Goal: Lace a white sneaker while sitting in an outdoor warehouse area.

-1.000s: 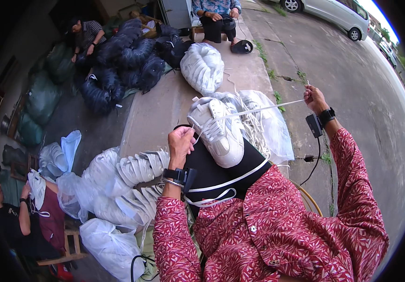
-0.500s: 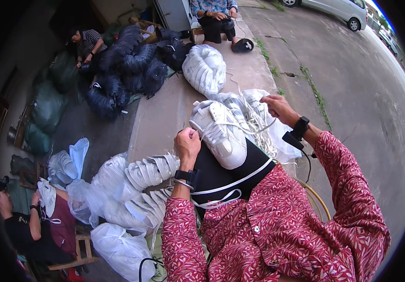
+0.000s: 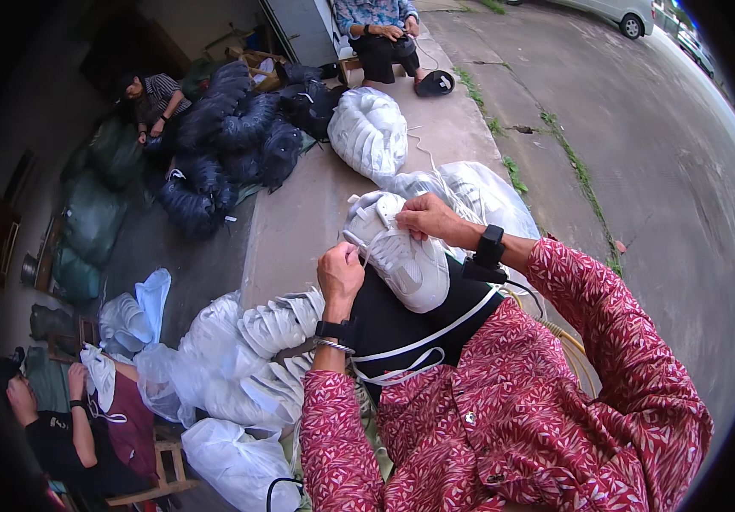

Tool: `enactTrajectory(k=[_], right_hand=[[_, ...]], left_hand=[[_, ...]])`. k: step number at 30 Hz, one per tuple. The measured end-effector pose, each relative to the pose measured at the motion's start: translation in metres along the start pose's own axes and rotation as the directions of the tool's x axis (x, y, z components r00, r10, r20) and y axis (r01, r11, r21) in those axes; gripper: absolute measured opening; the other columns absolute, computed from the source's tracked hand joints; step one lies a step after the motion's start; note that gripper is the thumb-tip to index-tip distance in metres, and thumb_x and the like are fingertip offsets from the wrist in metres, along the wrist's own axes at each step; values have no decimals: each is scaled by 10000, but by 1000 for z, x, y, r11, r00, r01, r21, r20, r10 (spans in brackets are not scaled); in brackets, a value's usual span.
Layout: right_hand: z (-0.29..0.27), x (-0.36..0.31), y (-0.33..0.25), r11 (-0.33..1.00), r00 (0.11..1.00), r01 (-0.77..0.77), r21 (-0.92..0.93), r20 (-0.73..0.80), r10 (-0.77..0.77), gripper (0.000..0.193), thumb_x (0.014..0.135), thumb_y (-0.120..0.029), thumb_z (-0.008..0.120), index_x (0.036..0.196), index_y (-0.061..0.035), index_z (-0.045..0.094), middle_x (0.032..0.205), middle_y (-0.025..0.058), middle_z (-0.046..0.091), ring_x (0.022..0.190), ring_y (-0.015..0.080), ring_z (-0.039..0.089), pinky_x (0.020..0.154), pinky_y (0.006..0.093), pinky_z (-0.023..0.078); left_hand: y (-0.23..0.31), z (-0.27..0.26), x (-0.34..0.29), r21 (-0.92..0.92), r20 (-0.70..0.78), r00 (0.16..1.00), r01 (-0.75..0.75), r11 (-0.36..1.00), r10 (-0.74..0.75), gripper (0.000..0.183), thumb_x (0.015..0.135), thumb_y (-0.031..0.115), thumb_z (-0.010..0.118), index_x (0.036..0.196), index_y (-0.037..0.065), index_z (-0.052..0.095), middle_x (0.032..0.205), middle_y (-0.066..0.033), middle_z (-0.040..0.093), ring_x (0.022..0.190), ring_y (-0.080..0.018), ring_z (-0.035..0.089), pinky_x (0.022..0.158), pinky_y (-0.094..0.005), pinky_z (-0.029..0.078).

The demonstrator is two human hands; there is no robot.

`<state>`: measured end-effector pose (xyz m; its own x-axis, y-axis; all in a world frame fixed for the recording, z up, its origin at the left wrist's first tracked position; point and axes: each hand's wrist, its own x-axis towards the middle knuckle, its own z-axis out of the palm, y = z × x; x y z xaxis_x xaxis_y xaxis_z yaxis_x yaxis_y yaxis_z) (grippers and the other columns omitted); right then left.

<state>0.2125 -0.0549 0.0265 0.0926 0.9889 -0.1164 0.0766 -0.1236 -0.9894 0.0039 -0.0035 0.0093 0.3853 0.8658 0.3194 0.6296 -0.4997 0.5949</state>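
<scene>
surface: concrete ledge (image 3: 299,213) | on it: white bagged shoes (image 3: 369,132); dark bundles (image 3: 239,136)

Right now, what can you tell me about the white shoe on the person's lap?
The white shoe is a sneaker that looks like smooth leather or plastic, with a thick pale sole. It lies tilted on the black lap. The right hand pinches its white lace near the top, and the left hand touches its side.

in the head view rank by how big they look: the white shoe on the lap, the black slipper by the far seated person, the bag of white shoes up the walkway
1. Bag of white shoes
2. White shoe, nearer the camera, so unsure
3. Black slipper
</scene>
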Motion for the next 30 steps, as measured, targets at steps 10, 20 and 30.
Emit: enactTrajectory(k=[10,20,30], right_hand=[[15,20,-28,413,871,407,-815,211,-443,185,683,-165,580,642,13,609,579,188,566,527,337,560,508,406,441],[0,29,-57,676,904,417,-608,357,-236,370,726,-64,670,1088,-70,595,730,91,630,644,183,604,596,322,477],[-4,31,-67,567,850,477,-672,518,-100,297,733,-44,687,1014,-56,592,765,53,647,693,134,617,668,278,495]], left_hand=[[-1,-5,-4,-35,-35,998,42,999,-44,137,759,148,567,768,29,636,739,-184,623,726,-367,606,646,-429,470],[0,-27,-6,130,-34,958,-277,952,284,356,688,5,617,1030,66,534,957,-124,527,904,-322,539,734,-412,464],[-4,-32,-2,265,-18,901,-414,871,433,163,704,1,558,857,57,564,854,-108,511,892,-290,524,720,-380,470]])
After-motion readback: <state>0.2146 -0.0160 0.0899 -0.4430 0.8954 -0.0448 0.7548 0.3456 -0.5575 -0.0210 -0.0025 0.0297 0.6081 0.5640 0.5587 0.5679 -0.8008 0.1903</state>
